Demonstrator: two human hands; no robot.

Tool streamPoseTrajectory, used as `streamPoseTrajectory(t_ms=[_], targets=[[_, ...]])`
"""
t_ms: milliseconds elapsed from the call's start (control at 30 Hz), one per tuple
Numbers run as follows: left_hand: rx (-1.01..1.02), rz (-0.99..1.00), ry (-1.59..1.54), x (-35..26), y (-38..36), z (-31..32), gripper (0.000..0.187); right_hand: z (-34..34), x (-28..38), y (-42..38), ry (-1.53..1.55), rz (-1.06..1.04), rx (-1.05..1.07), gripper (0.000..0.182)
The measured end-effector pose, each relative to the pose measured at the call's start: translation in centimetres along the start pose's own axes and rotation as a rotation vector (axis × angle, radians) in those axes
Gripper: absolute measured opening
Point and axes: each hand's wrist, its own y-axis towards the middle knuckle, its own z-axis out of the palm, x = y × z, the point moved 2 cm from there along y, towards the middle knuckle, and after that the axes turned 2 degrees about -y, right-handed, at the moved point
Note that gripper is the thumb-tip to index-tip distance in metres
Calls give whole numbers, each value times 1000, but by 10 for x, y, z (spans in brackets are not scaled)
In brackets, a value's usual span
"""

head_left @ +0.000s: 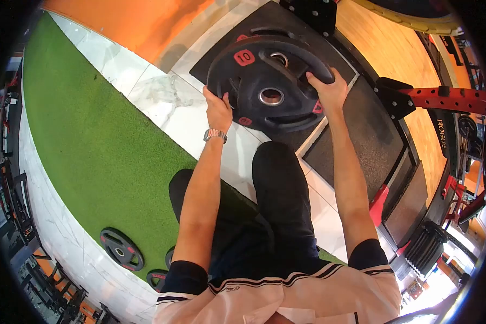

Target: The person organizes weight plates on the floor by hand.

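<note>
Weight plate (pixel 252 82) marked 10: far centre, over dark mat (pixel 259 17). Left hand (pixel 219 110): fingers clamped on left rim. Right hand (pixel 332 96): fingers clamped on right rim. Green turf (pixel 108 135) at left

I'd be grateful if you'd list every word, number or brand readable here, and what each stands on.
"10": red patch on the held weight plate.
"ROGUE": black upright at the right, running sideways.
Too small or blurred to read: other red markings near that "10", markings on the floor plates, lettering on the shirt.
</note>
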Motion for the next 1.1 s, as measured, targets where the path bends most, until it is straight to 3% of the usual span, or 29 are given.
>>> streamPoseTrajectory(t_ms=[167,267,367,400,500,533,633,933,1100], targets=[[2,60,118,13,5,6,69,8,-3,0,-38,128,22,57],[93,8,185,36,4,13,72,35,-40,2,-76,165,18,59],[-16,99,217,33,-8,7,76,44,-45,4,-133,95,-42,59],[59,59,211,34,-5,3,79,28,-10,1,-37,199,159,61],[41,41,256,33,-3,6,82,30,-17,2,-62,137,100,61],[62,35,222,35,-2,5,81,32,-22,5,-33,172,175,63],[78,96,165,37,3,3,82,40,-35,8,-97,97,81,68],[181,-52,288,0,16,-7,86,51,-66,7,-156,27,-58,73],[188,-65,349,-5,21,-5,86,52,-66,9,-42,45,-39,80]])
